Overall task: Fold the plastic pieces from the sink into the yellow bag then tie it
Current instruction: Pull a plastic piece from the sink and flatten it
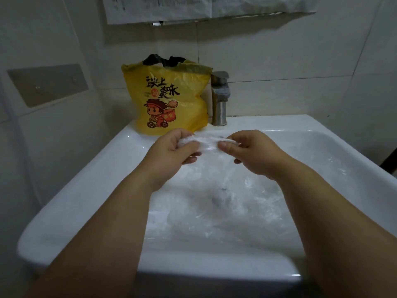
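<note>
Sink (120,160): clear plastic pieces (236,203) | yellow bag (171,100): upright | hands (211,151) grasping plastic strip (207,143)

Head view, close, steeply down over sink (90,181), perhaps slightly rightward.

Both forearms bare, entering from the bottom edge and converging toward centre frame. Left hand (171,150): back of hand toward camera, wrist roughly straight, thumb lying on top, fingers (191,159) curled under and pinched closed on one end of a clear plastic piece (205,144). Right hand (253,152): mirrored pose, thumb forward and pointing left, pressed against the index finger on the other end of the same piece; remaining fingers curled beneath, tips partly hidden. Hands level with each other, near but not touching, the piece stretched between them. Both hands raised, resting on nothing.
</note>
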The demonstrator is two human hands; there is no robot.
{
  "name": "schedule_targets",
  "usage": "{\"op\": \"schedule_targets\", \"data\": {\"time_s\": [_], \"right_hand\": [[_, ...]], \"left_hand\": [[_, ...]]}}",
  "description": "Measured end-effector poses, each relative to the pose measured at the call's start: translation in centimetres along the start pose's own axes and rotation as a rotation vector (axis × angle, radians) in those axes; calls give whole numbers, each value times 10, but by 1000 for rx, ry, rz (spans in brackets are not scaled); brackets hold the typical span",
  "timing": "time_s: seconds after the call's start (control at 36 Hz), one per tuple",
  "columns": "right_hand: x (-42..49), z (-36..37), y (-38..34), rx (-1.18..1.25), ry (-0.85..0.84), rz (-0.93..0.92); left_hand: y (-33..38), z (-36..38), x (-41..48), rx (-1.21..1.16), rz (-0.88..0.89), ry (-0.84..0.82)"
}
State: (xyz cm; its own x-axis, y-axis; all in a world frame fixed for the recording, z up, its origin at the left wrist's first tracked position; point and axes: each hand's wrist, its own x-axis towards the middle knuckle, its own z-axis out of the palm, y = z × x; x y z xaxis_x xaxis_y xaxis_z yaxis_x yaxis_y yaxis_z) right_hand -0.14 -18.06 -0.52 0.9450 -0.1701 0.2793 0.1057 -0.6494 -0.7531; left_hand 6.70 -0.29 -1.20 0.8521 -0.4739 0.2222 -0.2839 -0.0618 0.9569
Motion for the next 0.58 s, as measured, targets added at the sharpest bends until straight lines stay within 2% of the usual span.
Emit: {"op": "schedule_targets", "data": {"time_s": [0.08,0.28,0.36,0.42,0.47,0.58], "right_hand": [[-1,0,-3,197,-43,42],[-4,-1,-7,471,-165,107],[-4,4,-11,596,-191,141],[-5,10,-14,655,-189,153],[-5,16,-18,715,-177,157],[-7,27,-24,747,-178,129]], "left_hand": [[4,-1,0,-189,-27,57],[6,-1,2,-335,-40,200],[7,2,5,-467,-34,267],[7,4,6,-600,-24,221],[7,8,6,-654,-76,85],[4,28,-2,-316,-212,-200]]}}
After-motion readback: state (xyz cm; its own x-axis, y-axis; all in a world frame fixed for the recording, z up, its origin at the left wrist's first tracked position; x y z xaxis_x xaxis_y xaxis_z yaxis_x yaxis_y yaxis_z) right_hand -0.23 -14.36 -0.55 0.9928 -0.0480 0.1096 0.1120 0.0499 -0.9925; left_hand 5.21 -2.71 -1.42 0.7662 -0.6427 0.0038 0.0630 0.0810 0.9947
